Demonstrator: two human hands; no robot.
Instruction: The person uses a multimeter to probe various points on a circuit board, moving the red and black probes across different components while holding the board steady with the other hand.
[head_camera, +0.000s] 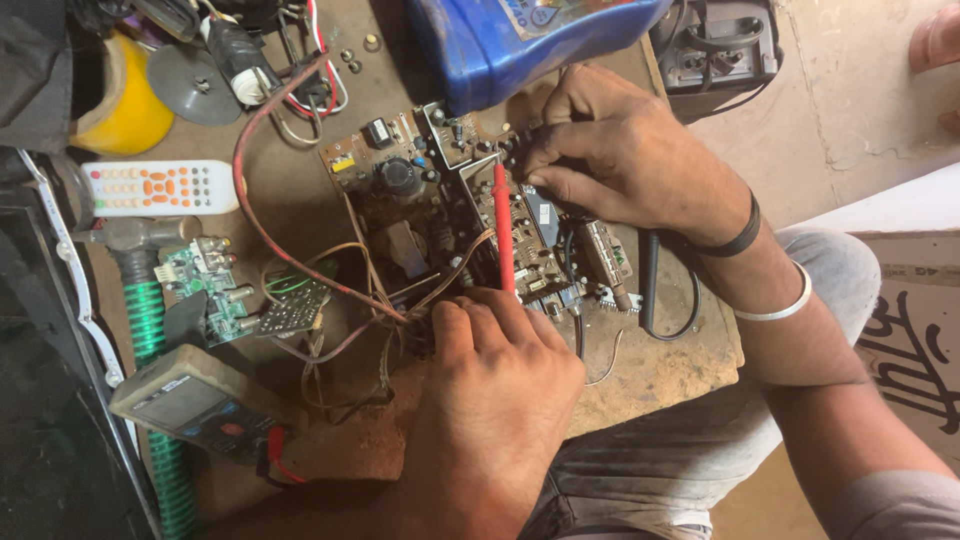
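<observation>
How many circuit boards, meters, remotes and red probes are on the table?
Circuit boards: 2, a big one under the left hand and right hand, a small green one
Meters: 1
Remotes: 1
Red probes: 1
Total: 5

Blue plastic container (530, 40) at top centre, behind circuit board; pale label with blue and red print on its upper face, partly cut off by frame edge. Multimeter (200, 405) at lower left on workbench, grey-green casing, rectangular grey screen near its upper end, apparently blank. Flat brown cardboard (915, 335) at right edge, bold black markings on it.
</observation>
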